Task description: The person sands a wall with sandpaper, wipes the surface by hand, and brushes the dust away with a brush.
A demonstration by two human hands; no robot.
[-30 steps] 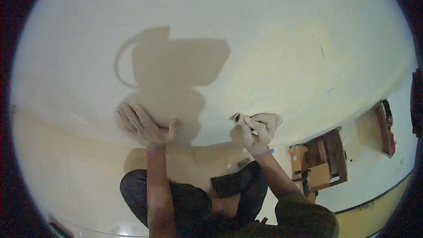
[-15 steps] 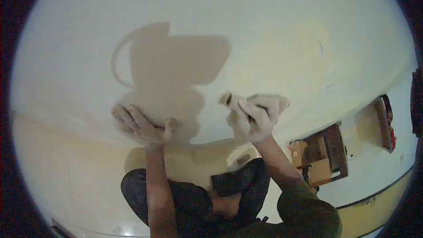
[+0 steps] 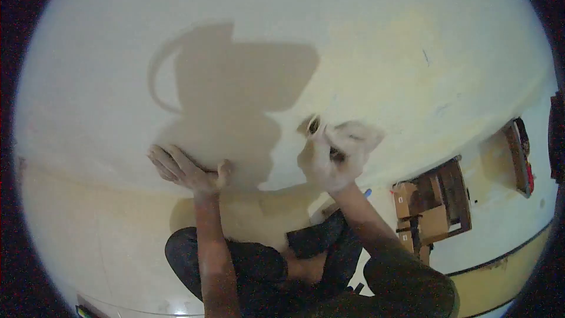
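My left hand [image 3: 191, 171] lies against the pale wall [image 3: 376, 59], its fingers spread and dusted white, with nothing in it. To the right, my right hand [image 3: 341, 156] is closed around a folded or rolled sheet [image 3: 315, 125], pale and whitish, whose curled end sticks out on the left. That hand is also whitened with dust and slightly blurred. The sheet touches or nearly touches the wall; the exact contact cannot be made out. A large shadow of my head and body falls on the wall above and between the hands.
My crossed legs [image 3: 253, 265] in dark trousers are below, on the pale floor [image 3: 135, 259]. Cardboard boxes [image 3: 432, 224] stand in a brown-framed recess at the right. Farther right is another recess holding red and dark items [image 3: 528, 176]. A small blue object [image 3: 368, 192] shows beside my right forearm.
My right hand and the sheet's curled end have shifted slightly; the curl now looks more open. My left hand stays nearly in place. The view has moved a little, and the blue object now shows.
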